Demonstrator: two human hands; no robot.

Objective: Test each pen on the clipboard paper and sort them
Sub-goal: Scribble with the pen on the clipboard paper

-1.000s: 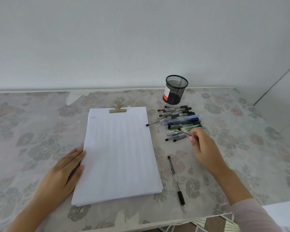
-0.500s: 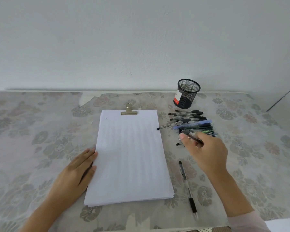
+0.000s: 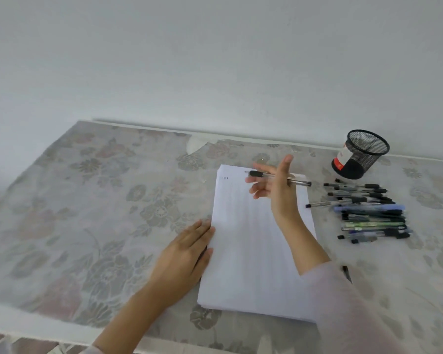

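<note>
A: Which step is the person on?
B: By the pose, bringing a pen over for its test. Left of the paper [image 3: 251, 251], the left hand [image 3: 187, 254] lies flat, fingers straight and close together, touching the paper's left edge. Over the paper's top end, the right hand [image 3: 274, 190] holds a pen [image 3: 298, 183] crosswise, thumb raised and the other fingers loosely spread; the exact grip is blurred.
A: And next?
B: Likely turning the pen to a writing grip and lowering its tip near the small mark [image 3: 224, 178] at the paper's top left corner. The table [image 3: 87, 213] stretches wide left of the paper. Just right of the paper lies the pen pile [image 3: 368, 215], with the mesh cup [image 3: 361, 154] beyond, so the sleeve needs care there
</note>
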